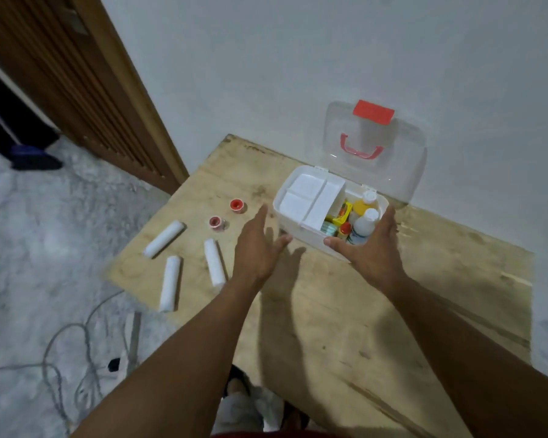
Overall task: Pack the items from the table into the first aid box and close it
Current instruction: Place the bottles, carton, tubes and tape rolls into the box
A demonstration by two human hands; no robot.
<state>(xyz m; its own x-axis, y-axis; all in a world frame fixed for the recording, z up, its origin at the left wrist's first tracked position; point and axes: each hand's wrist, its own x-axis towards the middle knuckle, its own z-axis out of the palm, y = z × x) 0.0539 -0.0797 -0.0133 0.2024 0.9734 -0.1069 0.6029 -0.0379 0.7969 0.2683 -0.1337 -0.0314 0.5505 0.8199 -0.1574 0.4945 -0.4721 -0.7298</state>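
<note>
A white first aid box [293, 227] stands open on the wooden table [329, 311], its clear lid [374, 150] with red latch and handle tilted back against the wall. Inside are a white divider tray [310, 197], bottles [366, 221] and small packets. My right hand [370, 245] holds the box's right front corner, thumb on the rim. My left hand [258, 245] hovers with spread fingers just left of the box, touching nothing I can see. Three white bandage rolls [215, 262] [170, 282] [164, 239] and two red tape rolls [236, 204] [215, 222] lie on the table to the left.
The table stands against a white wall [298, 58]. A wooden door [76, 74] is at the left. Grey cables [76, 343] and a plug lie on the speckled floor [29, 248] beside the table's left edge.
</note>
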